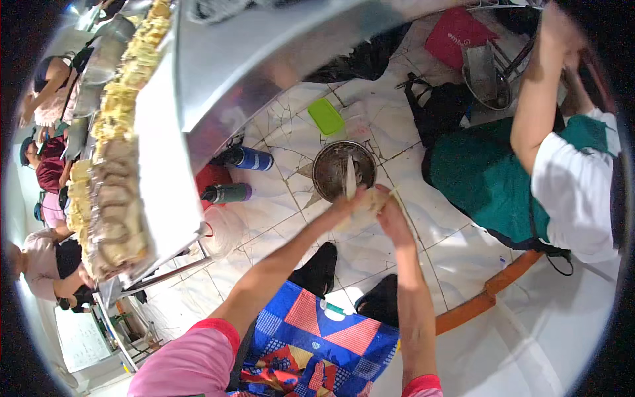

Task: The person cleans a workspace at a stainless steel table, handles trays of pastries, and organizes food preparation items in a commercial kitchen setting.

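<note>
Both my arms stretch forward over the tiled floor, and my hands meet just short of a round dark metal bowl (324,188). My left hand (348,203) is closed at the base of a pale blade-shaped utensil (350,173), whose tip points away from me across the bowl. Close beside it, my right hand (395,221) has its fingers bent around a pale, limp-looking thing (370,204); blur hides what it is. Some brown residue shows inside the bowl.
Left, a metal table (169,126) carries a long cream-covered cake roll (118,205). A green lid (326,116), a blue bottle (253,159) and a dark bottle (227,192) are on the floor. At right stands a person in a green apron (486,175); several other people are far left.
</note>
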